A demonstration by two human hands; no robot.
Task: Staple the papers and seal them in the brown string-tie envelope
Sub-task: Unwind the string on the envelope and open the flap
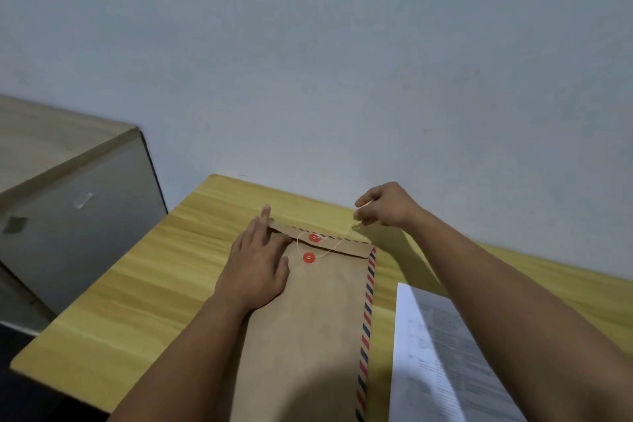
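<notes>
Brown paper envelope (pixel 318 319) lies flat on the yellow desk (pixel 137 284), its long axis running away from the person, flap end farthest. At that end the flap is folded down, with two red buttons (pixel 309 258). Left hand (pixel 255 264) rests flat on the envelope's far left corner, fingers straight. Right hand (pixel 383 204), beyond the envelope's far right corner, pinches the string (pixel 337 245). Printed papers (pixel 442 353) lie right of the envelope.
</notes>
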